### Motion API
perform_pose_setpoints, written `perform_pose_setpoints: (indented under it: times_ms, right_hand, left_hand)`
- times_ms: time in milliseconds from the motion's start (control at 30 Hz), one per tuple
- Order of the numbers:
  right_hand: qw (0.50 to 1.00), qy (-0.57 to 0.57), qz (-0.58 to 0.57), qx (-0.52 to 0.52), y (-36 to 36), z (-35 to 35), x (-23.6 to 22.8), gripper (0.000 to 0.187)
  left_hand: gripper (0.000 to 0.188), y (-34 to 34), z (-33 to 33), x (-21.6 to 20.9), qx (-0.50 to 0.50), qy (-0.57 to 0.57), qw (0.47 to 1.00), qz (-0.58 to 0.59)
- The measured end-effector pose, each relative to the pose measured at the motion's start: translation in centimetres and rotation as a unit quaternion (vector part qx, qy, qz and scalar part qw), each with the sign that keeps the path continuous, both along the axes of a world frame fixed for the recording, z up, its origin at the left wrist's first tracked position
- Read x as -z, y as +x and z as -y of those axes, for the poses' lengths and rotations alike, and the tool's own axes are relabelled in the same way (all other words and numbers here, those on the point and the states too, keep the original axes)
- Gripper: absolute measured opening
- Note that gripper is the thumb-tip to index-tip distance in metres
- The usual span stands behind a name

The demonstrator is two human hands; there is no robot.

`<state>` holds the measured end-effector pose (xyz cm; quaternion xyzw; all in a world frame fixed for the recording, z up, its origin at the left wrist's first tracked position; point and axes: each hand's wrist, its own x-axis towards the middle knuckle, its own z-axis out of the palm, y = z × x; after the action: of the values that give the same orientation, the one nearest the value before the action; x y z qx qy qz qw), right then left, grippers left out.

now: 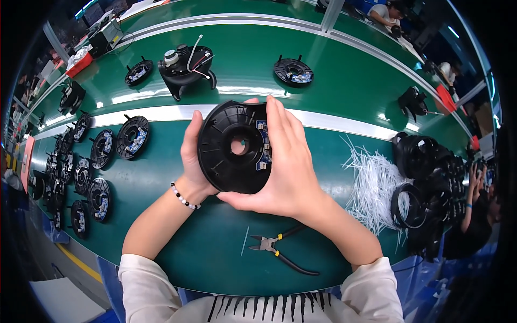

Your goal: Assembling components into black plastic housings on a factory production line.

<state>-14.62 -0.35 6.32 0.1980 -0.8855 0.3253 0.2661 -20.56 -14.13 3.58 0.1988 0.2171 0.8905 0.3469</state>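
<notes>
Between my two hands is a round black plastic housing (223, 166) with a hole in its middle and small circuit boards along its right side. My left hand (192, 156) grips the left rim, its thumb pointing up. Across the right side lies my right hand (291, 156), fingers up and thumb along the lower edge, covering part of the boards. The housing is held above the green bench. Below it on the bench lie open cutting pliers (266, 243) with black and yellow handles, beside a thin white strip (245, 240).
Several similar black housings (132, 137) lie at the left. A heap of white cable ties (374, 185) and black rings (407, 205) are at the right. Beyond a metal rail, a conveyor (237, 64) carries a black legged assembly (188, 67) and another housing (293, 71). Other people sit farther off.
</notes>
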Motion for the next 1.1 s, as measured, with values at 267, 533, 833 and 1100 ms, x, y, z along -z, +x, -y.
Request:
perform_pose_setpoints:
  times_ms: [267,533,833,1100]
  right_hand:
    - [0.996,-0.083,-0.038,0.001,-1.3,0.7,0.8,0.115]
    - [0.994,-0.105,-0.030,-0.022,-1.6,0.3,0.8,0.115]
    - [0.978,-0.161,-0.008,-0.130,-0.6,-0.8,-0.2,0.121]
    - [0.783,-0.539,0.174,-0.256,-0.4,-3.1,-0.7,0.115]
  left_hand:
    - [0.063,0.2,-0.4,-1.4,-0.149,-0.082,0.985,0.000]
    - [0.063,0.3,0.0,-1.0,-0.114,-0.030,0.993,0.025]
    - [0.057,0.2,0.4,-1.4,-0.064,0.065,0.995,-0.041]
    - [0.066,-0.2,0.5,-1.2,0.008,0.053,0.998,0.027]
